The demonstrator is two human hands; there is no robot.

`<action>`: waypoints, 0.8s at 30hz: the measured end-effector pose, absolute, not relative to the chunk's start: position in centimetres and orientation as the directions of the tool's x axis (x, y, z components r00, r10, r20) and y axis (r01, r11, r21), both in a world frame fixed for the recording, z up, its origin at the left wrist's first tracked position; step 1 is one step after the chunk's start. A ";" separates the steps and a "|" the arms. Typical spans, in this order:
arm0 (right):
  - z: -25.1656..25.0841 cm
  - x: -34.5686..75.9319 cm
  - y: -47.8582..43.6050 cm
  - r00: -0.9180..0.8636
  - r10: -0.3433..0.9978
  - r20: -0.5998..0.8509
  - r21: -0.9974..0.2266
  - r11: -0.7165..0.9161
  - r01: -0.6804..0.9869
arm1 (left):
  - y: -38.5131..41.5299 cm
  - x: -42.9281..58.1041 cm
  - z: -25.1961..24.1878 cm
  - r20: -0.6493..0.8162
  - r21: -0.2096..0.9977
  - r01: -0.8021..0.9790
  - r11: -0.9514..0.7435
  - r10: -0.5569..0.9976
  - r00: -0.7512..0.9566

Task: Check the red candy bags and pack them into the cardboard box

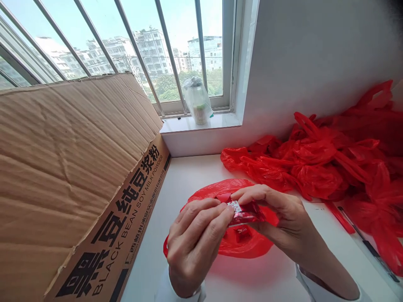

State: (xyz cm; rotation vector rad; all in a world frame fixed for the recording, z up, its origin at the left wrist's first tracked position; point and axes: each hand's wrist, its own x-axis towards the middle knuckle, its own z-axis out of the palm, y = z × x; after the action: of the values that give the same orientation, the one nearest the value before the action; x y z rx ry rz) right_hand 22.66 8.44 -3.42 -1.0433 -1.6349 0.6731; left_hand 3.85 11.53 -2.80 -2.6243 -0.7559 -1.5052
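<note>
- where the view begins at far left, a tilted cardboard box [72, 176] printed "black bean soy milk powder" leans beside the white tabletop [189, 176], its torn flap raised.
- left hand [195, 243]: closed, fingertips pinching the left end of a small red foil packet [244, 214].
- packet: held between both hands, just above a flattened red plastic bag [239, 245] on the tabletop.
- right hand [283, 218]: closed on the packet's right end, thumb beneath, forefinger along the top.
- judged good practice: keep the pinches close together at the seam and pull apart evenly, over the bag, so that any contents stay contained.
- far right: heaped red bags [340, 163]; a wrapped jar [198, 100] on the sill.
</note>
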 end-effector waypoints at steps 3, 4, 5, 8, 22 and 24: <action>-3.4 22.8 8.4 -0.101 0.847 0.522 -0.766 0.518 0.381 | 11.2 3.1 -2.4 0.804 0.082 0.424 -0.902 0.312 0.506; -3.3 22.8 8.4 -0.111 0.826 0.552 -0.740 0.547 0.391 | 11.1 2.9 -2.1 0.791 0.052 0.423 -0.905 0.296 0.535; -3.3 22.8 8.3 -0.123 0.808 0.577 -0.717 0.573 0.397 | 11.0 2.8 -1.8 0.777 0.023 0.420 -0.907 0.281 0.563; -3.1 23.0 8.2 -0.151 0.771 0.619 -0.661 0.615 0.429 | 10.8 2.7 -1.3 0.754 -0.026 0.415 -0.909 0.255 0.605; -3.6 22.7 9.5 -0.191 0.946 0.263 -0.815 0.323 0.481 | 13.4 3.7 -2.0 0.294 0.751 0.417 -0.511 0.826 0.482; -3.6 22.7 9.6 -0.190 0.951 0.245 -0.843 0.305 0.443 | 13.4 3.8 -2.1 0.250 0.780 0.405 -0.477 0.831 0.497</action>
State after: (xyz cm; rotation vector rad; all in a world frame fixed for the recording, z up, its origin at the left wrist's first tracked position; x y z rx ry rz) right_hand 22.72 9.57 -3.56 -1.2553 -1.7784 0.8060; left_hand 3.78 13.39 -2.12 -3.2360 -1.5706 -1.2934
